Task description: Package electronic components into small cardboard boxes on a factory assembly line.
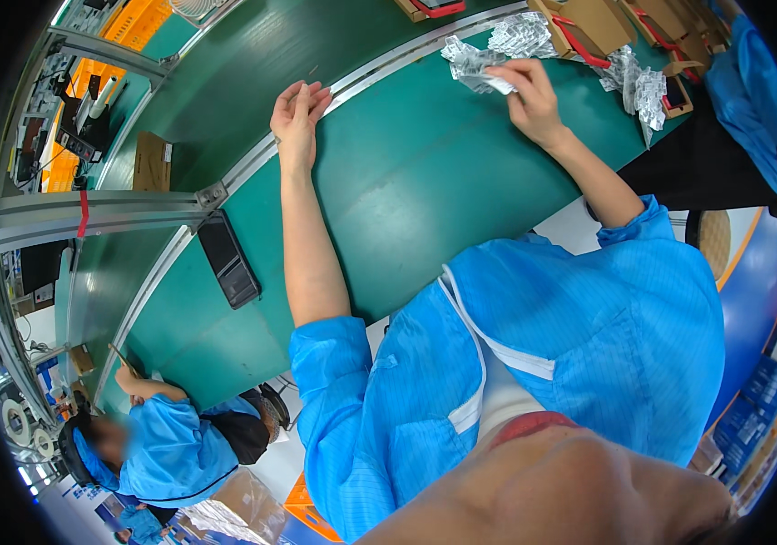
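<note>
My left hand (299,123) hovers by the metal rail at the green worktop's far edge. Its fingers are loosely bent, partly spread, and nothing shows in them. On the right, my right hand (534,104) pinches a small silvery packet (499,84) between thumb and fingers. That packet is at the edge of a loose heap of similar shiny packets (468,64). Another silvery heap (523,34) lies just beyond it, and a further one (633,86) is to the right. Whether the pinched piece is single or several together is too small to tell.
Open brown cardboard boxes (602,27) with red-edged items stand at the far right. A black phone-like device (228,259) rests on the worktop (406,200) at left. A metal post (98,218) rises beside the conveyor belt (252,64). A co-worker in blue (175,445) sits lower left.
</note>
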The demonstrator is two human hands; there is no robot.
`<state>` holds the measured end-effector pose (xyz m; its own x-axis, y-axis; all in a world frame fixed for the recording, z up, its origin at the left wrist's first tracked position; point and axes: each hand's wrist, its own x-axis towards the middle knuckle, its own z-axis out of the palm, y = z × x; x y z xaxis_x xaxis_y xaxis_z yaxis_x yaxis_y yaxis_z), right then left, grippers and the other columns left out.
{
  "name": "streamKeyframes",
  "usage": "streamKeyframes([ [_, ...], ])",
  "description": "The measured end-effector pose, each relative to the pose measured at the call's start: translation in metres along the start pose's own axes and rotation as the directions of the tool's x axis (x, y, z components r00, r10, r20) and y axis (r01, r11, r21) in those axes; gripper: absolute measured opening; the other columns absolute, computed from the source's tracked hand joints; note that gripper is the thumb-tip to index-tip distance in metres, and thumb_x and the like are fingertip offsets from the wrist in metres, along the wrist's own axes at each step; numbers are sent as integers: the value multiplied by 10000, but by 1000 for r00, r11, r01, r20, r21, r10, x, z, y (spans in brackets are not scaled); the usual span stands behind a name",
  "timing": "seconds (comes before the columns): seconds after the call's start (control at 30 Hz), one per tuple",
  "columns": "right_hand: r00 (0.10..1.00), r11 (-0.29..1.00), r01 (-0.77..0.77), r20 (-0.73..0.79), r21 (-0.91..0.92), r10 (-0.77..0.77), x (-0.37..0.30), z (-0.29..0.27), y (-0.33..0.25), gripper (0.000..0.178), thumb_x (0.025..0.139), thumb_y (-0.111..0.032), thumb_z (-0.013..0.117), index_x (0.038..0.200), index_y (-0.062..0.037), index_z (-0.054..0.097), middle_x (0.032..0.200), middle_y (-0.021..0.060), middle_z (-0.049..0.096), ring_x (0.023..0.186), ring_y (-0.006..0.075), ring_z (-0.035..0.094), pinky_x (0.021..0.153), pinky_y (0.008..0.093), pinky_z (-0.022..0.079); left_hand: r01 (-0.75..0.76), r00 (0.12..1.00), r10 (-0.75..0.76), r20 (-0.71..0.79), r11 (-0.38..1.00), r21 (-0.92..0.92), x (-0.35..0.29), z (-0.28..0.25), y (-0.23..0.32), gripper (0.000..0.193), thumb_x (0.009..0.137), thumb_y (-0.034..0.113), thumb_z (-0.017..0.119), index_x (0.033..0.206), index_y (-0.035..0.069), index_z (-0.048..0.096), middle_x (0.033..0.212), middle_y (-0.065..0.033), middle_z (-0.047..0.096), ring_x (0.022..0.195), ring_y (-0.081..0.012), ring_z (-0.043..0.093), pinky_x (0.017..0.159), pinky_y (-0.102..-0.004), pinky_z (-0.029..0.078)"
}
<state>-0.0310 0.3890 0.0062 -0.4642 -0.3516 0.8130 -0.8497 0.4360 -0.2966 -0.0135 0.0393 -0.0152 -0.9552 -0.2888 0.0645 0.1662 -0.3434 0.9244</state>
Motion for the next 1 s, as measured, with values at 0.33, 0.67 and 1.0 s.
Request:
streamKeyframes([
  [0.33,625,725,-687,549,49,556,37,24,52,612,776,-423,716,1250,-99,504,1041,93,501,915,163,497,818,273,426,2,1000,-1,-16,1000,21,-1,-1,-1,317,926,137,559,1137,-77,456,1060,-212,586,926,-265,625,856,-367,544],
  [0.67,492,779,-436,605,-451,626,54,51,80,1145,447,-729,756,1198,97,505,1260,284,460,1056,407,544,944,429,440,-17,1000,17,-2,1000,23,-1,3,0,318,928,146,558,1134,-76,461,1056,-208,590,915,-267,632,844,-354,544],
  [1.0,511,866,-337,700,-370,498,80,46,68,969,458,-636,805,1036,108,574,1012,235,603,928,295,609,768,362,488,-20,1000,20,-6,998,55,-2,-1,1,332,924,162,569,1135,-72,464,1051,-203,596,921,-265,636,835,-341,542],
])
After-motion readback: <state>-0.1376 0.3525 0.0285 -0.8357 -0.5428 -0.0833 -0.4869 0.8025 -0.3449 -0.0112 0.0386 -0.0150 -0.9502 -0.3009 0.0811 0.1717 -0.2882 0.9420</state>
